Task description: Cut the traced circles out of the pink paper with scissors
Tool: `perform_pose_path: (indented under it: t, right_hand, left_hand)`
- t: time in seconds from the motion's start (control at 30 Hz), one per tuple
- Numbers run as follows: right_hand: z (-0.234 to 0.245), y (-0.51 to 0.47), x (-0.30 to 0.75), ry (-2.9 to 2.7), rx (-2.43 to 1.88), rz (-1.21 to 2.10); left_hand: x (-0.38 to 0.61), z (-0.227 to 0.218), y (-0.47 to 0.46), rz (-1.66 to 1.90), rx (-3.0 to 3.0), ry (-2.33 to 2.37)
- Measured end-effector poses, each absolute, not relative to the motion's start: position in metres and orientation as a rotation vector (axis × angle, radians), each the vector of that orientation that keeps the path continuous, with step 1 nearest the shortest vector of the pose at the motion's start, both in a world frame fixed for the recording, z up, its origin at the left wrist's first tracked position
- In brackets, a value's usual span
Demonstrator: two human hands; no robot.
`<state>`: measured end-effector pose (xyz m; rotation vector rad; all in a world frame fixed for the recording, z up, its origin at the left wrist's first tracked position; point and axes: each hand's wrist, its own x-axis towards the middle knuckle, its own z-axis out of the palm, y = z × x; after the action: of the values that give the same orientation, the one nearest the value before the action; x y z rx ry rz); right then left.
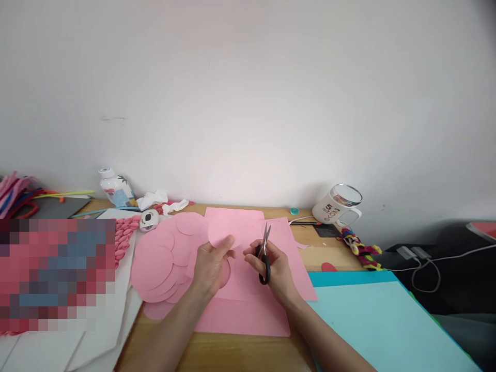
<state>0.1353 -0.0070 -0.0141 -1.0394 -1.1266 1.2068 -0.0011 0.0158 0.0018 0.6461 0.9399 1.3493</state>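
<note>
Between the thumb and fingers of my left hand [209, 266] is a pink paper circle [221, 227], raised over the pile. My right hand [279, 268] grips black-handled scissors [265, 261], blades pointing up and away, a short gap from the circle. Beneath both hands lie pink paper sheets [248, 318], some with round outlines on them. A heap of cut pink circles [153, 263] overlaps to the left of my left hand. The far fingers of each hand are partly hidden.
A white mug [328, 209] stands at the back right, near a small colourful doll [358, 248]. Light-blue sheets [387, 320] cover the right front. At the back left are a white bottle [116, 188] and crumpled tissues [153, 198]. White boards [110, 310] lie at left, partly pixelated.
</note>
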Motion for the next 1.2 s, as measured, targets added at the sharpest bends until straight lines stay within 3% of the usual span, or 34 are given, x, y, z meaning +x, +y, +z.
perform_pose_path:
  t: [0.47,0.87,1.2]
  right_hand:
    - [-0.007,-0.009,0.14,-1.088,-1.135,0.936]
    - [-0.007,-0.008,0.14,-1.364,-0.876,1.41]
    - [-0.006,-0.011,0.141,-1.379,-0.857,1.433]
  left_hand:
    - [0.004,0.002,0.006,1.029,1.085,1.15]
    - [0.001,0.006,0.008,1.19,0.962,0.999]
    - [0.003,0.01,0.006,1.175,0.949,1.05]
